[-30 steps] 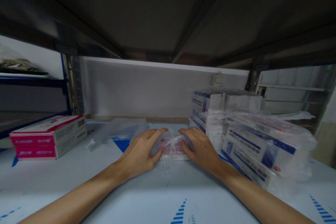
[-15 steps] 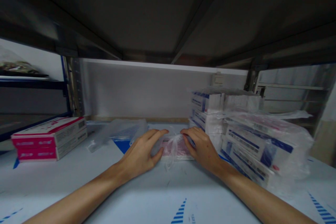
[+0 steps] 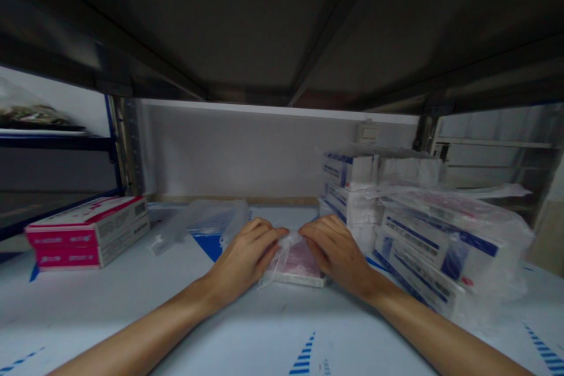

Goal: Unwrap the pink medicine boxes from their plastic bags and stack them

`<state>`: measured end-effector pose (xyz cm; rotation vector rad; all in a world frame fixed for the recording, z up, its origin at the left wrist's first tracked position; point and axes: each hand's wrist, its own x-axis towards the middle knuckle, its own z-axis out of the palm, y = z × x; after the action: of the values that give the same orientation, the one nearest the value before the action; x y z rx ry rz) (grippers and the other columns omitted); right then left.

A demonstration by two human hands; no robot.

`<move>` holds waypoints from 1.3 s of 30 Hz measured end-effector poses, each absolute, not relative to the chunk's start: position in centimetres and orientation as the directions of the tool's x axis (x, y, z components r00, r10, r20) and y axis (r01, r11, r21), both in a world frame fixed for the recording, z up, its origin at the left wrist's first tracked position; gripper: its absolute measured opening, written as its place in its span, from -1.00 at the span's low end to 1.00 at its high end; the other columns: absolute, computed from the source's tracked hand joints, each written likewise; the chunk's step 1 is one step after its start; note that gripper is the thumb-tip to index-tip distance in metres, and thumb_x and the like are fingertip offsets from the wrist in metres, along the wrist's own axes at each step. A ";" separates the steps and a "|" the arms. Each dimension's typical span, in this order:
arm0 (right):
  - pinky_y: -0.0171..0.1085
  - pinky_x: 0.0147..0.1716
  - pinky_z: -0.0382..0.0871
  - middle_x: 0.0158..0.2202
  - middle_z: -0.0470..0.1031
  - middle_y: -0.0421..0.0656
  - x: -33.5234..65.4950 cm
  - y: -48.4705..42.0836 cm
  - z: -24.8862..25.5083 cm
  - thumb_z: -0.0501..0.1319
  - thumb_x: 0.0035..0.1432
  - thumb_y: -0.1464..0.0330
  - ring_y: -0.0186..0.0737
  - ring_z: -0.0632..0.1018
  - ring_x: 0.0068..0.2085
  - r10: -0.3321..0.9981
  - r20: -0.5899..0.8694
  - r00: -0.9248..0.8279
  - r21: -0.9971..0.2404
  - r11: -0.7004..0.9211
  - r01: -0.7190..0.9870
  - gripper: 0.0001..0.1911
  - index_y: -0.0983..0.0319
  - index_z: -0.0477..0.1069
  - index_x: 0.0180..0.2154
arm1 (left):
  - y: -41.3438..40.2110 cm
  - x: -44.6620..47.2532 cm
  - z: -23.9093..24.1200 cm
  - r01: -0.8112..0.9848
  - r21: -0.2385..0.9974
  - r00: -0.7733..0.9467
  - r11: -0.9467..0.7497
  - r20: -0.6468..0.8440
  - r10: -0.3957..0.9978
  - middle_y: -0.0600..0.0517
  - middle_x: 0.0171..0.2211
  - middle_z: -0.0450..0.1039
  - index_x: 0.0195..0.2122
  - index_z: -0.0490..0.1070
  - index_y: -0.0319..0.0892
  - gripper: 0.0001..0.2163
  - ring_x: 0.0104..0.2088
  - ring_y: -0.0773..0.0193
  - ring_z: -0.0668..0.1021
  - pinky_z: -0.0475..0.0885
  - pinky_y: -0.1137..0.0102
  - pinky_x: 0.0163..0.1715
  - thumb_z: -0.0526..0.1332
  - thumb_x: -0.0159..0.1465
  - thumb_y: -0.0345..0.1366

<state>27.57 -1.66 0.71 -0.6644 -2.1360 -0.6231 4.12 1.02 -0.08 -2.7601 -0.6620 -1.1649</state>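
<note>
— Requesting the position of both hands and of the item between them

— Noting the left hand (image 3: 247, 255) curled, fingertips closed on bunched film of a clear bag (image 3: 278, 254). Noting the right hand (image 3: 337, 252) bent over the far right corner of the same bag, thumb hidden, so unable to tell a pinch from a plain press. Recording a flat pink box (image 3: 296, 264) inside that bag, lying mid-shelf on the white shelf board (image 3: 176, 311), between the two hands.

— Asking for the step in hand

— Judging it as work on the bag's mouth: film gathered above the box, box flat on the board, not lifted.

— Asking what a further move calls for

— Judging a firm pinch from both sides necessary, given film so thin and slack. Advising care on the right, with a wrapped stack of blue-and-white cartons (image 3: 423, 247) just beside the right wrist and loose plastic draped over it.

— Requesting any readable writing

— Finding none legible. Reporting blurred print on two pink-and-white cartons (image 3: 88, 232) at far left, well apart from the hands. Reporting blue bands and small dark text on the right-hand cartons, too soft to read. Reporting blue stripes and a blue patch printed on the shelf board. Making out no brand on the pink box. Noting also a clear plastic packet (image 3: 198, 220) behind the left hand, near the back wall (image 3: 229, 153)
</note>
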 end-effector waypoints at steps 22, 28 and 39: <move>-0.17 -0.19 0.43 -0.28 0.55 -0.11 28.1 0.1 0.1 0.10 0.24 0.48 -0.15 0.56 -0.26 0.422 0.902 -0.093 -0.181 0.564 0.806 -0.82 0.21 0.42 -0.16 | 1.7 4.0 0.3 0.522 0.250 0.459 -0.816 0.724 0.515 -0.06 -0.21 0.50 -0.14 0.50 -0.19 -0.80 -0.14 0.15 0.52 0.43 0.23 -0.07 0.07 0.37 -0.39; -0.16 -0.16 0.44 -0.28 0.54 -0.11 28.5 -0.2 0.6 0.11 0.21 0.47 -0.14 0.56 -0.22 0.429 0.899 -0.081 -0.231 0.625 0.745 -0.82 0.22 0.43 -0.18 | 0.9 3.9 0.8 0.539 0.309 0.400 -0.784 0.725 0.561 -0.07 -0.20 0.45 -0.19 0.42 -0.19 -0.85 -0.13 0.11 0.51 0.44 0.17 -0.07 0.08 0.29 -0.41; -0.13 -0.12 0.48 -0.18 0.55 -0.09 27.6 -1.5 0.9 0.11 0.33 0.45 -0.16 0.55 -0.14 0.393 0.804 -0.445 -0.008 0.757 0.653 -0.75 0.19 0.40 0.02 | 0.2 4.8 0.2 0.418 0.177 0.579 -0.891 0.704 0.412 -0.03 -0.20 0.46 0.11 0.38 -0.09 -0.72 -0.12 0.16 0.47 0.43 0.23 -0.06 0.06 0.41 -0.38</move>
<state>27.57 -1.52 0.85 -0.7832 -2.0925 -0.3842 4.75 0.19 0.23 -2.7837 -0.7319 -1.2382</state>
